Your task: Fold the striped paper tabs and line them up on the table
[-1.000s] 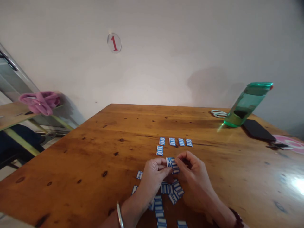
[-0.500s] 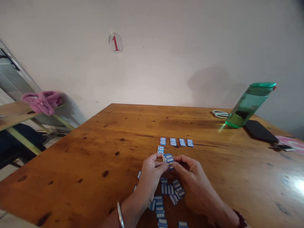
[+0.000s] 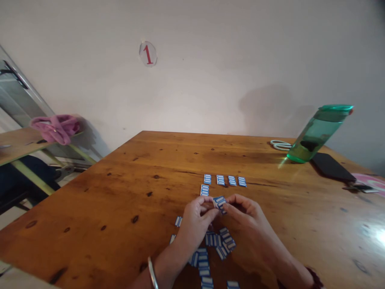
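Observation:
Between the fingertips of my left hand (image 3: 197,220) and my right hand (image 3: 248,214) are small blue-and-white striped cards (image 3: 220,202), held up over the table. Both hands pinch them from opposite sides; how many there are I cannot tell. Just beyond my left fingers lies another striped card (image 3: 205,190). Further back, a row of similar cards (image 3: 231,180) is set out side by side. Below my hands several more cards (image 3: 221,243) lie overlapping in a loose heap, and some are partly hidden behind my left forearm.
On the wooden table (image 3: 168,160), a green bottle (image 3: 315,134) leans at the back right. A white cable (image 3: 279,145) lies beside it, and a dark flat device (image 3: 332,167) is to its right. A pink cloth (image 3: 57,128) rests on a separate table at left.
The held cards and both hands have shifted slightly right, and the cards are turned a little between my fingers. The cards on the table lie as before.

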`<action>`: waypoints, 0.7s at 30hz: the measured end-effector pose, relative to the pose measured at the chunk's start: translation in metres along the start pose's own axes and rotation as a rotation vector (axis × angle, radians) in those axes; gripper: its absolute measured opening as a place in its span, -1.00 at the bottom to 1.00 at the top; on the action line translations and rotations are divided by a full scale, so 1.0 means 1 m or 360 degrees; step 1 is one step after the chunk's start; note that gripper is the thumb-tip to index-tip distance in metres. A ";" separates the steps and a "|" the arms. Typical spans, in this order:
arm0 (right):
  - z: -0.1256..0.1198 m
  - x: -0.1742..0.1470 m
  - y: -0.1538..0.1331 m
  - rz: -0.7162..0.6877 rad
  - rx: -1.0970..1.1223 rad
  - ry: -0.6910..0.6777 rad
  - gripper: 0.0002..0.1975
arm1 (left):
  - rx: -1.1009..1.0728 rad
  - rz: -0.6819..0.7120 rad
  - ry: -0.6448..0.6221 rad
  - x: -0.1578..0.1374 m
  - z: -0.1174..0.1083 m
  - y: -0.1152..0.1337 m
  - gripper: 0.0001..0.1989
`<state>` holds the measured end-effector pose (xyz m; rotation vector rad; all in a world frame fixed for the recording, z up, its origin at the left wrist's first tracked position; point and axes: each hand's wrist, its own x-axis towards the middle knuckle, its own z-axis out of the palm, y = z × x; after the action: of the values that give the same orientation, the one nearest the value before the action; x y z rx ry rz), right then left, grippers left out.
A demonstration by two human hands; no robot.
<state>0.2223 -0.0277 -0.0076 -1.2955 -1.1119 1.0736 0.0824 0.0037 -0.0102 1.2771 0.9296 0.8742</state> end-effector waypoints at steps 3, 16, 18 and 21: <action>-0.010 0.002 -0.005 -0.0266 -0.0685 0.0097 -0.79 | 0.0275 0.0305 0.0209 0.002 -0.011 0.007 -0.87; -0.012 0.005 0.011 -0.0506 -0.1690 -0.0289 -0.81 | 0.1236 0.0262 0.0012 -0.010 0.001 -0.008 -0.49; -0.012 0.005 0.012 -0.0503 -0.1669 -0.0308 -0.82 | 0.1313 0.0188 -0.0048 -0.013 0.003 -0.005 -0.44; -0.011 0.006 0.013 -0.0490 -0.1645 -0.0319 -0.81 | 0.1348 0.0113 -0.0067 -0.016 0.004 0.001 -0.40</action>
<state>0.2343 -0.0236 -0.0198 -1.7091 -2.0845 0.3581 0.0799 -0.0127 -0.0078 2.0438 1.2872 0.4967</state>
